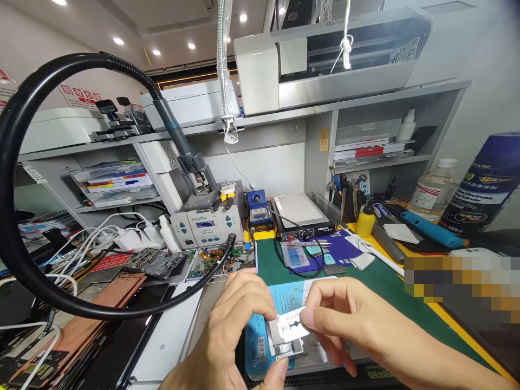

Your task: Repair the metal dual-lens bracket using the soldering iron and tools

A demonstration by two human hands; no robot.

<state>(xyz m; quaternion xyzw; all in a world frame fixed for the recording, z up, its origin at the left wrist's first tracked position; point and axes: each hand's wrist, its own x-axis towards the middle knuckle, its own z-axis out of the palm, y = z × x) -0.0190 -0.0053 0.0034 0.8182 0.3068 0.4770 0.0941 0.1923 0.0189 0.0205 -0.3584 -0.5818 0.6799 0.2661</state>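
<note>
The left hand [235,314], its grip pinching a metal part [278,343] at opposite edges, holds it over a blue box [252,338] on the counter [268,271], while the right hand's [345,317] grip pinches a blade [293,324] between thumb and finger, which overlaps the part, though whether they touch I cannot tell.

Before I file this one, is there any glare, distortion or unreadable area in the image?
Head view: the ceiling lights burn out to white; the spray can leans outward near the right edge, probably wide-angle stretch; a pixelated patch hides detail at right; the bright blade in the right hand keeps its cut-out readable.
</note>
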